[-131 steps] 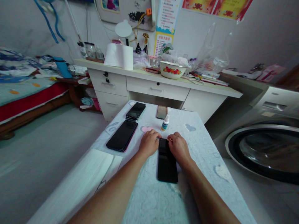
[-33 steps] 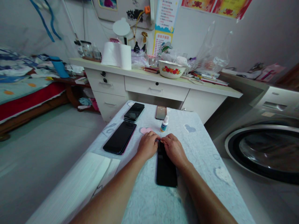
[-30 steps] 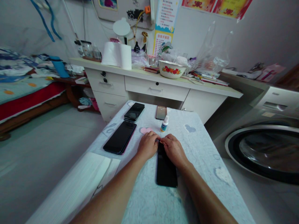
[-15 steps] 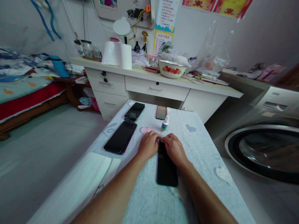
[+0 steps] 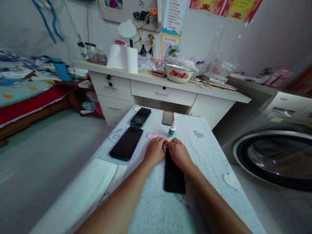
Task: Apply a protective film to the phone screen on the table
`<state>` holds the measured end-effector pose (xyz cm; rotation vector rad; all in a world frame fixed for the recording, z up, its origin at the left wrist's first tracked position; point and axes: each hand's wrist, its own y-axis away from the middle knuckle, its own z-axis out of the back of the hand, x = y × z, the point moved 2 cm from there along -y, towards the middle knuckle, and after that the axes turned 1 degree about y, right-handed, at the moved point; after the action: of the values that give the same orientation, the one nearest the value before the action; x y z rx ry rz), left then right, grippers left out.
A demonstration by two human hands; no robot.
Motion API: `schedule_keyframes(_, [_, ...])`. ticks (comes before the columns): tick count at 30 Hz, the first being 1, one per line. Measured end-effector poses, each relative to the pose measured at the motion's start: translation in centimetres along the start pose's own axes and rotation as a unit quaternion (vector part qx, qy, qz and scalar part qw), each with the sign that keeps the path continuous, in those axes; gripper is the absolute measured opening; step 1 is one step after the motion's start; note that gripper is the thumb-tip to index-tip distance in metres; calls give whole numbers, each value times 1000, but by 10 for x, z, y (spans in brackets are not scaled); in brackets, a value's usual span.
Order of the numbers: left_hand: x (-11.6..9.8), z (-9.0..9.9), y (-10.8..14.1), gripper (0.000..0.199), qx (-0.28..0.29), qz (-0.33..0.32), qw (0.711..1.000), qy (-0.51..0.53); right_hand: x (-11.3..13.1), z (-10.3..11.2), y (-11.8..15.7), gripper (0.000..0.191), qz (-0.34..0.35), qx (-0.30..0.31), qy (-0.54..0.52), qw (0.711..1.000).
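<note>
A black smartphone [image 5: 174, 177] lies screen up on the cloth-covered table in front of me. My left hand [image 5: 155, 150] is at its far left corner, fingers curled and pressed together. My right hand [image 5: 179, 152] rests over the phone's far right part, its fingertips pinched close to those of the left. Whatever sits between the fingertips is hidden or too small to name. Just beyond the hands stands a small white-capped spray bottle [image 5: 172, 129] with a blue and yellow label.
To the left lie a large dark phone [image 5: 126, 143] and a stack of phones [image 5: 140, 117]. A brownish phone or case [image 5: 168, 118] is at the far edge. White folded paper or cloth [image 5: 97, 182] covers the near left. Beyond are a white desk [image 5: 163, 87] and a washing machine [image 5: 275, 139].
Both hands stay at the phone's far end. The right fingertips have shifted slightly left and away from me, and the small grey bit seen between the fingertips no longer shows.
</note>
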<state>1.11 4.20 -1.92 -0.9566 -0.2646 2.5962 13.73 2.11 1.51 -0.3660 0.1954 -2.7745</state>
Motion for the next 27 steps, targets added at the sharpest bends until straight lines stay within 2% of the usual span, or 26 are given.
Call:
schedule_keyframes(10, [2,-1,-1,28,15,-5,1000,9,9,11,20,26,43,32,-72,996])
schedule_keyframes(18, [1,-2,-1,25,14,0,1000,25,14,9,40,27,55,37,-86,994])
schedule_keyframes(27, [0,-2,-1,20,5,-2,1000,27,21,20,50,25,67,69,-103,990])
